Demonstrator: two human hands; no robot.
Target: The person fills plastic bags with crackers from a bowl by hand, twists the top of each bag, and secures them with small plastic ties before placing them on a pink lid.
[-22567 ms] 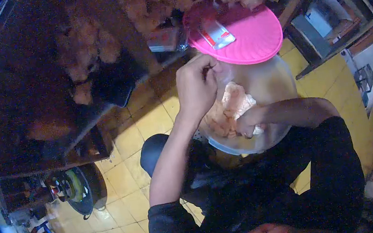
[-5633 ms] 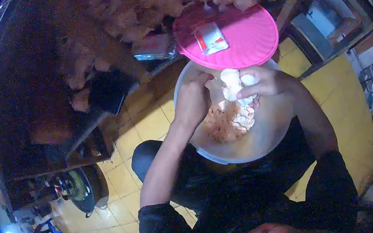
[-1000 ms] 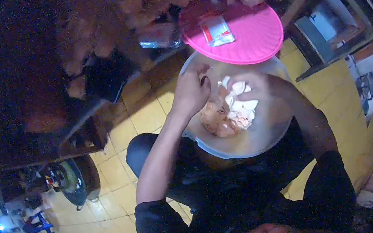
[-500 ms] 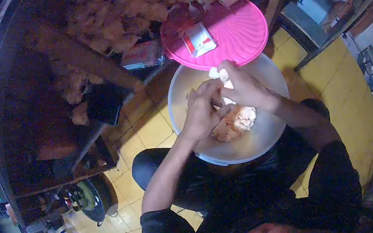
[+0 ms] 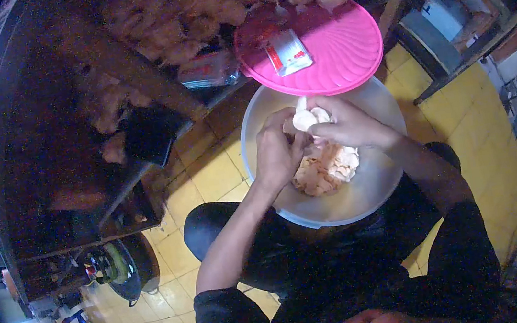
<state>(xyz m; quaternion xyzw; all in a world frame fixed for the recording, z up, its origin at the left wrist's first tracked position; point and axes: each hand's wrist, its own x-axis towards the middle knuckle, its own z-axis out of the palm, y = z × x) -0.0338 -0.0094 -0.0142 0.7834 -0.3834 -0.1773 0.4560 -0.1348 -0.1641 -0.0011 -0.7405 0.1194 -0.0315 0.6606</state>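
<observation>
Pale round chips [image 5: 305,120] are held between the thumb and fingers of my right hand [image 5: 350,123], above a large translucent tub [image 5: 373,189]. Close against it on the left, my left hand [image 5: 278,149] has its fingers curled; whatever they grip is hidden. More chips [image 5: 320,176], pale and light brown, lie in a heap at the bottom of the tub, below both hands. The tub rests between my bent legs.
A pink ribbed lid [image 5: 348,51] carries a silver-and-red packet [image 5: 288,51] just beyond the tub. Another stack of packets [image 5: 207,70] lies left of it. Many bundles [image 5: 168,23] cover the dark wooden bench. Yellow tiles [image 5: 208,174] form the floor.
The chips in my right hand have turned, so their round faces now show. My hands have shifted slightly, and the whole view has moved a little.
</observation>
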